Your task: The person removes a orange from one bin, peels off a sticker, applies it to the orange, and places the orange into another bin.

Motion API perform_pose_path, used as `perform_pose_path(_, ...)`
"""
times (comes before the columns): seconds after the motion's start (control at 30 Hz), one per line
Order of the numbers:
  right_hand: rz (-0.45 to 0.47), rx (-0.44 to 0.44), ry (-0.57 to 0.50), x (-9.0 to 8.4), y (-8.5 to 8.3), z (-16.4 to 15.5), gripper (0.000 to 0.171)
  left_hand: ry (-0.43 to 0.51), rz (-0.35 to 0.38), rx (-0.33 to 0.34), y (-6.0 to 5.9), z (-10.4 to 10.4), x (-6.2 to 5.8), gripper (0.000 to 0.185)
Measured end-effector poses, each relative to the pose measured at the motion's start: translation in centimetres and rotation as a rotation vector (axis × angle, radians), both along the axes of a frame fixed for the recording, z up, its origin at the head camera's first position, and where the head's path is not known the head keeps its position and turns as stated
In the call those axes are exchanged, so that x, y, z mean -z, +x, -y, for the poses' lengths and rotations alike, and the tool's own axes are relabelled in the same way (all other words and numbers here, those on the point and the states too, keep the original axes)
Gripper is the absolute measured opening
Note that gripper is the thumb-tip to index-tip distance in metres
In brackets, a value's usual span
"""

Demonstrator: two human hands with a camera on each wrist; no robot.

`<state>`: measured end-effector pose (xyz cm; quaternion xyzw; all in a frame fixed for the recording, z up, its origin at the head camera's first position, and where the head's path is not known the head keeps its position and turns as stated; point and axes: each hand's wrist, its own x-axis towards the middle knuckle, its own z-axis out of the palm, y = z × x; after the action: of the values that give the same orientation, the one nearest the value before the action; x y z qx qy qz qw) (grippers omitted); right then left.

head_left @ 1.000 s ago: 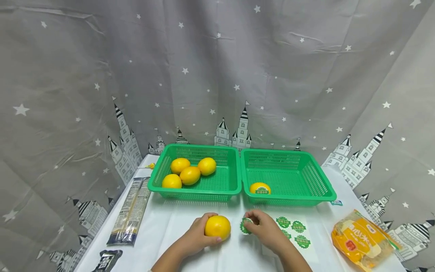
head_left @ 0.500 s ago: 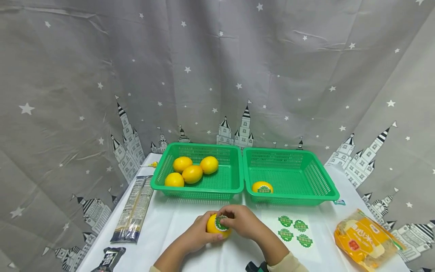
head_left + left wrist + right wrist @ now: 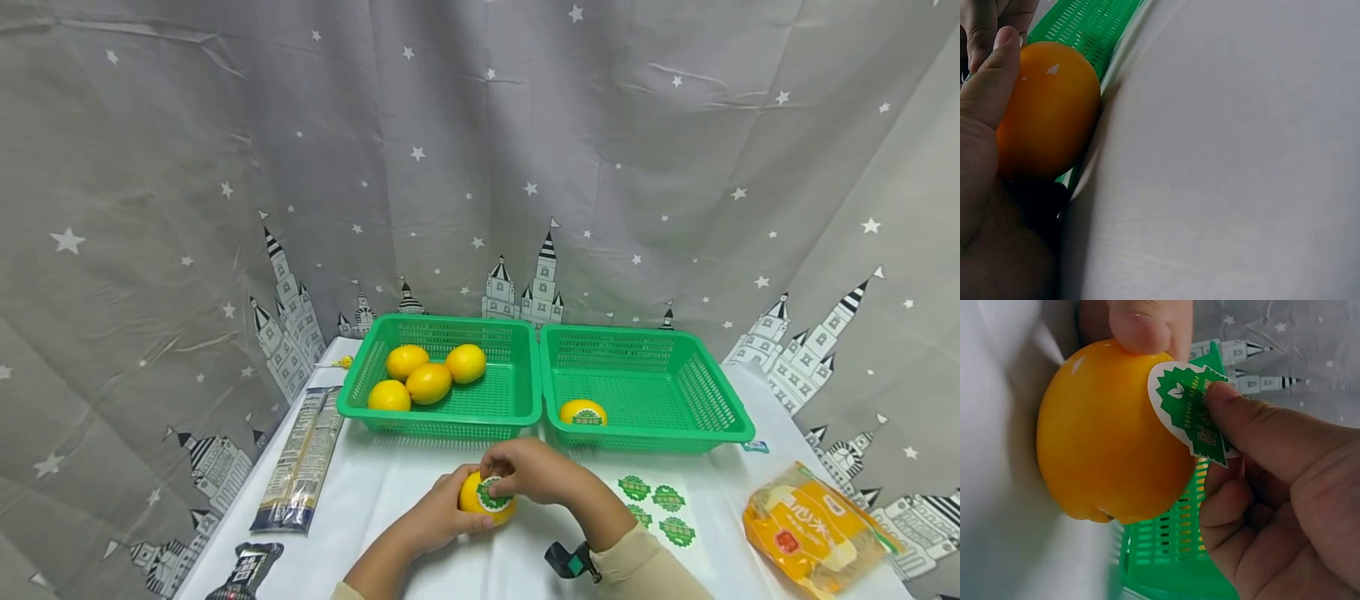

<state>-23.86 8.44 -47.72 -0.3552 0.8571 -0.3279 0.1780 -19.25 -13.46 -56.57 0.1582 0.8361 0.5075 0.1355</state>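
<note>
My left hand (image 3: 444,514) grips a yellow lemon (image 3: 471,498) just above the white tablecloth, its thumb along the near side. From the right, my right hand (image 3: 534,472) pinches a round green-and-white sticker (image 3: 492,492) at the lemon. In the right wrist view, the thumb (image 3: 1254,419) lies on the sticker's right part, while the left part of the sticker (image 3: 1172,394) lies against the lemon (image 3: 1104,437). The left wrist view shows the lemon (image 3: 1054,112) beside the left thumb (image 3: 991,81); the sticker's face is hidden there.
A green basket (image 3: 442,427) holds several lemons. Another green basket (image 3: 652,440) holds one stickered lemon (image 3: 583,412). Several stickers on a sheet (image 3: 693,558) lie at right, near an orange food bag (image 3: 813,533). A long packet (image 3: 300,462) and a black wrapper (image 3: 246,571) lie at left.
My right hand has moved left with the sticker, from above the tablecloth to the lemon. The left hand keeps its hold. The view has shifted slightly.
</note>
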Motion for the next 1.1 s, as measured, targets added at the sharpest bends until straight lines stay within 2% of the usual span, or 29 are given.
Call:
perform_pose_path(0.37,-0.071,-0.076,0.069,-0.7,0.2,1.0,0.012,0.001,-0.018,0.013,0.0,0.1,-0.2,0.073)
perform_pose_path(0.77,0.006,-0.053,0.015,0.2,-0.5,0.9,0.006,0.015,-0.022,0.025,0.0,0.2,0.1,0.071)
perform_pose_path(0.9,-0.065,-0.052,0.039,0.5,-0.5,0.9,0.005,0.023,-0.025,0.03,0.0,0.2,-0.1,0.069)
perform_pose_path(1.0,-0.104,-0.031,0.04,0.9,-0.5,0.8,0.014,-0.002,-0.023,0.02,0.2,0.1,-0.2,0.071)
perform_pose_path(1.1,-0.072,0.018,0.005,1.7,-0.6,0.5,0.025,-0.016,-0.003,0.003,0.2,-0.1,-0.4,0.07)
